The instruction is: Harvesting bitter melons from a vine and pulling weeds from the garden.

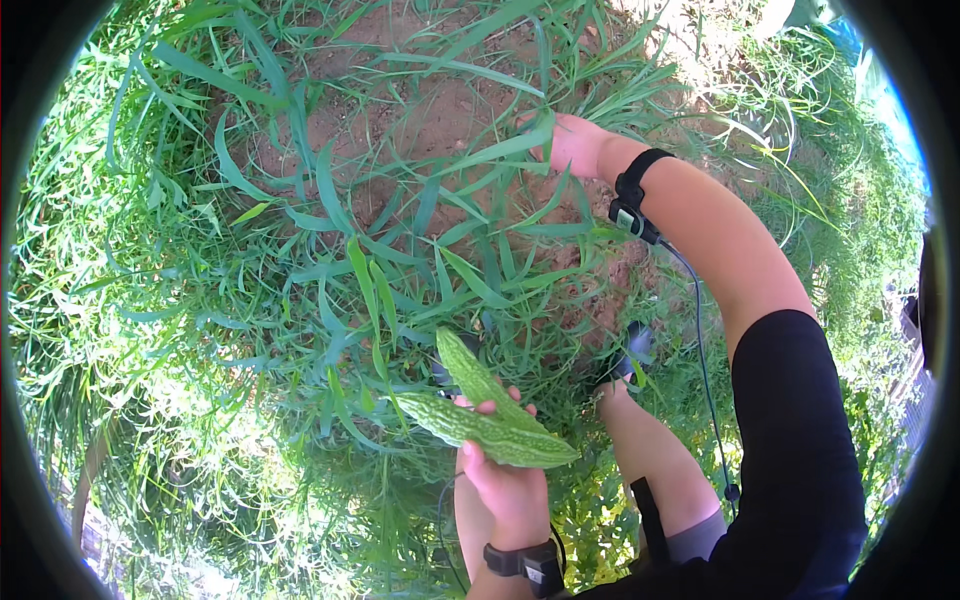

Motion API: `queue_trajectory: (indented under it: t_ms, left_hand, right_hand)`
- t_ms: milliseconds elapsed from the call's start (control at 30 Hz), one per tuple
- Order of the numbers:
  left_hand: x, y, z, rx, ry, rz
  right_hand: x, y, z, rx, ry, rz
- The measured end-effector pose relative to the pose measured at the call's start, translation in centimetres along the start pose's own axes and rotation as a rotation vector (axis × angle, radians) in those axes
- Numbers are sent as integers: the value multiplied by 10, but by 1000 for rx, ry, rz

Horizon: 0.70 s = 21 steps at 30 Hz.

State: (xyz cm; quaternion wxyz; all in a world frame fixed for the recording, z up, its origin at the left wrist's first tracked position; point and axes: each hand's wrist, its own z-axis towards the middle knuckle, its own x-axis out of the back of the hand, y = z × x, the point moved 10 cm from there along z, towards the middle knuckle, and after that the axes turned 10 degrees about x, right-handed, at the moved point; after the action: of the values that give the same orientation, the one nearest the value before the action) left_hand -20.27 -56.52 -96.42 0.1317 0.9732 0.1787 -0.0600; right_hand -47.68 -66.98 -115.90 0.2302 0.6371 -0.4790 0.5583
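Observation:
Two green, warty bitter melons are in my left hand (499, 457), at the lower middle of the view. One melon (469, 367) points up and away, while the other (480, 435) lies across the palm beneath my fingers and thumb. Farther off, my right hand (570, 142) reaches low among long grass blades (525, 142) over bare soil. The blades cover its fingers, so whether it grips anything is hidden. Both wrists wear black straps with small devices.
Tall grass (247, 300) surrounds a patch of reddish-brown soil (360, 112). My legs and shoes (637, 349) are below, among weeds. A cable (701, 337) hangs along my right arm. Blue material (889, 97) shows at the upper right edge.

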Motion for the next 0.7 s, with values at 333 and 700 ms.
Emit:
queue_trajectory:
  t_ms: [333, 700]
  left_hand:
    - [0, 2, -1, 44, -21, -39]
    - [-6, 6, -6, 40, -7, 7]
  right_hand:
    - [-16, 56, -15, -726, -376, -40]
    - [-31, 76, -18, -1008, -382, 357]
